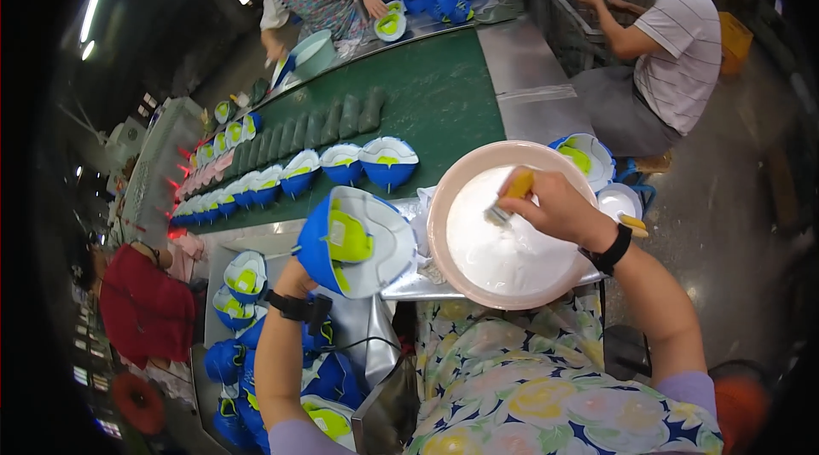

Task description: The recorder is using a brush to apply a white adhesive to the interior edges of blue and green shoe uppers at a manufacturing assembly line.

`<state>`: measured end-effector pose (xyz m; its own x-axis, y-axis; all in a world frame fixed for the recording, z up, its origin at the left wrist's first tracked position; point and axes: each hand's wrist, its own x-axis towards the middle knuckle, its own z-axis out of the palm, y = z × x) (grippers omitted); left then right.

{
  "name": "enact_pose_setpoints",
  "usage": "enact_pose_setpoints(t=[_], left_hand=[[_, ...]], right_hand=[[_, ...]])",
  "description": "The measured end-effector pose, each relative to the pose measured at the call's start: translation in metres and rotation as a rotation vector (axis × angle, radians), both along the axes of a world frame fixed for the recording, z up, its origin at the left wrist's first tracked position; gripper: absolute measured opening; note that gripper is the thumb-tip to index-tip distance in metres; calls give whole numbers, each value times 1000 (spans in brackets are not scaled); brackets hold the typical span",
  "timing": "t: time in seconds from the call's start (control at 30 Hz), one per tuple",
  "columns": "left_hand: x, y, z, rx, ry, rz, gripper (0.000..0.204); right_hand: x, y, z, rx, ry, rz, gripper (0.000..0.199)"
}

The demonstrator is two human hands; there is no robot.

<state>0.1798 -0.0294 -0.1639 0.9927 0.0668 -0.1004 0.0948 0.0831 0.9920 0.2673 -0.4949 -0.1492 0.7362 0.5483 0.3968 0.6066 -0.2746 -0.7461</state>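
Note:
My left hand (295,278) grips a blue shoe upper (317,237) from its left side; its white lining and lime-green inside face up. Most of those fingers are hidden behind it. With my right hand (556,209) I hold a brush by its yellow handle (518,186), bristles down at the white liquid (486,242). That liquid lies in a wide pale pink basin (503,301) in front of me, just right of the shoe upper.
A green conveyor belt (444,71) carries rows of shoe uppers (389,161) and dark, elongated pieces (350,114). More uppers are piled at lower left (247,276). Right of the basin stands a small white container (619,201) with a yellow-handled tool. Co-workers (674,46) are across and beside the belt.

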Motion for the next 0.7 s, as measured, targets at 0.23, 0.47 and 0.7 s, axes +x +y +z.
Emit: enact_pose_setpoints(t=[0.23, 0.47, 0.7], left_hand=[[33, -147, 17, 209, 27, -453, 42], [45, -197, 23, -476, -65, -262, 42], [54, -221, 0, -24, -252, -113, 44]], right_hand=[[5, 16, 47, 200, -37, 156, 24], [5, 0, 16, 164, 77, -207, 38], [-9, 20, -17, 326, 397, -361, 38]])
